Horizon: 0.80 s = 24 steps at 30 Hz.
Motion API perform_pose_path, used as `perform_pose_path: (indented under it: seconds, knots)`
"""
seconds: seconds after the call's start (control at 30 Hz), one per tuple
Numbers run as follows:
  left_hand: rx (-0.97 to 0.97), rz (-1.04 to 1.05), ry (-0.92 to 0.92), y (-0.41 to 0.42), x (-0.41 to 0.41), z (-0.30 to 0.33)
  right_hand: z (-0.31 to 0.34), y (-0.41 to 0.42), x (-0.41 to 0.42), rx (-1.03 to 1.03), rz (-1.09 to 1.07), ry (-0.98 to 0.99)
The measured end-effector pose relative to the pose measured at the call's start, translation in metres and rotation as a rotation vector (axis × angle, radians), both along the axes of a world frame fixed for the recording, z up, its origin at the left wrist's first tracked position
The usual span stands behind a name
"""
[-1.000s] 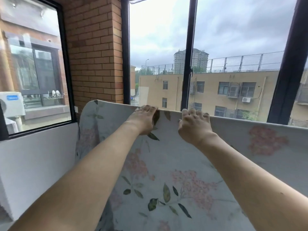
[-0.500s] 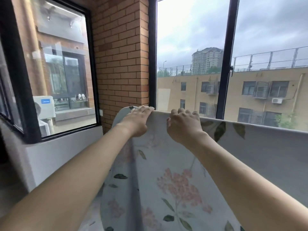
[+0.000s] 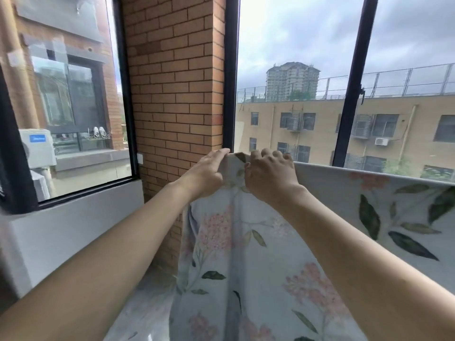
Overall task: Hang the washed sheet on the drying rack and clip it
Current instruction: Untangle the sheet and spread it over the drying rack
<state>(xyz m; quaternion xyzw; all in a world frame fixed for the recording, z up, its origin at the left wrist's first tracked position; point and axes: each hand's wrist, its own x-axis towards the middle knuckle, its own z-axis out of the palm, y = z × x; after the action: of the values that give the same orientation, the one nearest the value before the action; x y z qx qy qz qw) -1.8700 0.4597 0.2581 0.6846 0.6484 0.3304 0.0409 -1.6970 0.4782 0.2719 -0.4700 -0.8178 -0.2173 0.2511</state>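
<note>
A pale sheet (image 3: 258,254) printed with pink flowers and dark leaves hangs over a hidden bar; its top fold runs from the middle to the right edge. The rack itself is covered by the cloth. My left hand (image 3: 206,175) holds the sheet's left end at the top fold, fingers stretched along the edge. My right hand (image 3: 270,173) sits just beside it, fingers curled over the top fold and gripping the cloth. No clip is in sight.
A brick pillar (image 3: 174,94) stands right behind the sheet's left end. Black-framed windows (image 3: 230,77) run along the back, with a grey sill wall (image 3: 73,222) at the left. An air-conditioner unit (image 3: 37,148) sits outside the left window.
Both hands have slid leftward along the top fold to the sheet's left end, close together. My view has turned left, so more of the brick pillar shows.
</note>
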Motion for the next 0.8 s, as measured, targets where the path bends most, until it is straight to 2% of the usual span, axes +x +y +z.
perform_pose_path:
  seconds: [0.1, 0.2, 0.3, 0.47, 0.53, 0.63, 0.8]
  knots:
    - [-0.162, -0.072, -0.221, 0.012, -0.053, -0.028, -0.003, 0.005, -0.043, 0.011, -0.032, 0.059]
    - [-0.272, -0.153, -0.265, 0.024, -0.094, -0.060, -0.007, 0.007, -0.076, 0.041, -0.069, 0.095]
    - [-0.291, -0.216, -0.306, 0.032, -0.117, -0.088, -0.011, 0.013, -0.094, 0.078, -0.155, 0.130]
    - [-0.351, -0.244, -0.289, 0.038, -0.131, -0.132, -0.026, 0.021, -0.121, 0.162, -0.190, -0.031]
    - [-0.382, -0.293, -0.411, 0.039, -0.130, -0.141, -0.032, 0.026, -0.134, 0.190, -0.187, -0.085]
    - [-0.492, -0.364, -0.707, 0.044, -0.135, -0.150, -0.035, 0.034, -0.142, 0.297, -0.274, -0.132]
    - [-0.767, -0.390, -0.881, 0.077, -0.176, -0.179, -0.042, 0.044, -0.151, 0.394, -0.377, -0.099]
